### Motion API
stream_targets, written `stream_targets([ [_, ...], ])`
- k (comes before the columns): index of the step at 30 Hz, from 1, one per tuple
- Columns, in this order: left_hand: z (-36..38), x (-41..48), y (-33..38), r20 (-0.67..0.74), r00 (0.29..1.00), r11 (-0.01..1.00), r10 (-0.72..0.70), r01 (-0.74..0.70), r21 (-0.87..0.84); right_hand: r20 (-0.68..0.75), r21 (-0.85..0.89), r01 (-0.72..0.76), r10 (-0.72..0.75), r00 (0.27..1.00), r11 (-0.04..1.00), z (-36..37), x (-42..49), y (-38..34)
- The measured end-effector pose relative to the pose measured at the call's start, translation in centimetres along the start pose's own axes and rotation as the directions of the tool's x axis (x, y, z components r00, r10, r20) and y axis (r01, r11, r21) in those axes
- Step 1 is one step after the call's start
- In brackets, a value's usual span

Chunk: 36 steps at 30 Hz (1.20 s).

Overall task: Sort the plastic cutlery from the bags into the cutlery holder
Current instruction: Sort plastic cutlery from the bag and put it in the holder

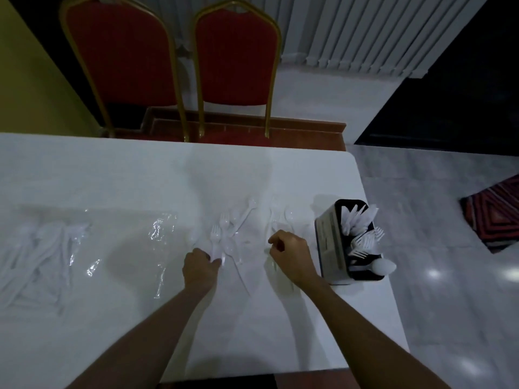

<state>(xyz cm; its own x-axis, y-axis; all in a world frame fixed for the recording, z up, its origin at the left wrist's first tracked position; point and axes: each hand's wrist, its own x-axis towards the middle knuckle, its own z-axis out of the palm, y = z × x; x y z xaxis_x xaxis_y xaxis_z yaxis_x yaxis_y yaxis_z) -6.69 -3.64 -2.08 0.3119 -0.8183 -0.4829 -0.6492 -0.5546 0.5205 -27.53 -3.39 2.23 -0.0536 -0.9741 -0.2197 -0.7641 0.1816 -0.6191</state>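
– While both bare arms reach over the white worktop (112,169), what is each hand doing?

– The left hand (200,266) rests at the near end of a loose pile of cutlery (233,226) in the middle of the worktop. Its grip is pinched together on the handle end of a white fork (215,234) that lies flat in the pile. The right hand (292,254) is just beside it, knuckles up and fingers curled over a few pale pieces (280,217). Whether its grip holds one, I cannot tell.

– Where is the cutlery holder?

– The cutlery holder (331,248), black with a pale side wall, stands upright near the right edge of the worktop, just beside the right hand. Knives (358,219) fill its far compartment, forks (366,240) the middle one, and a spoon (386,266) leans out of the nearest.

– And the bags?

– A clear bag (42,248) with cutlery inside lies flat at the far left. A second, crumpled clear bag (160,234) lies between it and the pile.

– Anything beyond the worktop?

– Two red chairs (236,51) with gold frames stand at the far side, and a patterned rug (494,214) lies on the floor to the right.
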Motion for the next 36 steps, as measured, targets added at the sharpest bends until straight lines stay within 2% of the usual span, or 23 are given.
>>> stream_targets([
  [4, -0.2, 0.8, -0.5, 0.015, 1.0, 1.0, -0.023, 0.023, -0.013, -0.045, 0.011, -0.135, 0.135, 0.99, 0.991, 1.6, 0.8, 0.4],
  [8, -0.6, 1.6, -0.3, -0.065, 0.998, 0.999, -0.011, 0.007, -0.051, -0.148, 0.044, -0.235, 0.239, 0.96, 0.971, 2.5, 2.7, -0.1],
  [12, -0.5, 2.0, 0.1, -0.099, 0.994, 0.994, 0.056, -0.065, -0.091, -0.104, 0.02, -0.315, 0.315, 0.943, 0.949, 3.7, 4.9, -0.8],
  [15, -0.2, 2.2, -0.2, -0.074, 0.989, 0.989, 0.126, -0.131, -0.068, -0.095, -0.004, -0.335, 0.333, 0.938, 0.942, 4.7, 5.5, -1.1],
  [18, -0.3, 2.3, -0.1, -0.072, 0.991, 0.992, 0.111, -0.115, -0.054, -0.094, -0.029, -0.352, 0.348, 0.933, 0.936, 4.8, 5.6, -1.4],
  [22, -0.6, 1.7, 0.5, -0.076, 0.992, 0.993, 0.1, -0.104, -0.051, -0.048, 0.035, -0.383, 0.384, 0.922, 0.923, 4.3, 4.8, -1.5],
  [25, -0.7, 1.3, 0.4, -0.105, 0.992, 0.987, 0.069, -0.083, -0.139, -0.089, 0.058, -0.386, 0.39, 0.916, 0.92, 3.8, 3.5, -0.8],
  [29, -0.7, 0.9, 0.3, -0.052, 0.996, 0.977, 0.075, -0.084, -0.198, -0.176, 0.096, -0.429, 0.44, 0.881, 0.898, 3.7, 2.0, 1.2],
  [36, -0.6, 0.5, 1.0, -0.016, 0.99, 0.986, 0.14, -0.141, -0.09, -0.071, -0.045, -0.399, 0.396, 0.916, 0.916, 4.3, 2.8, 1.5],
])
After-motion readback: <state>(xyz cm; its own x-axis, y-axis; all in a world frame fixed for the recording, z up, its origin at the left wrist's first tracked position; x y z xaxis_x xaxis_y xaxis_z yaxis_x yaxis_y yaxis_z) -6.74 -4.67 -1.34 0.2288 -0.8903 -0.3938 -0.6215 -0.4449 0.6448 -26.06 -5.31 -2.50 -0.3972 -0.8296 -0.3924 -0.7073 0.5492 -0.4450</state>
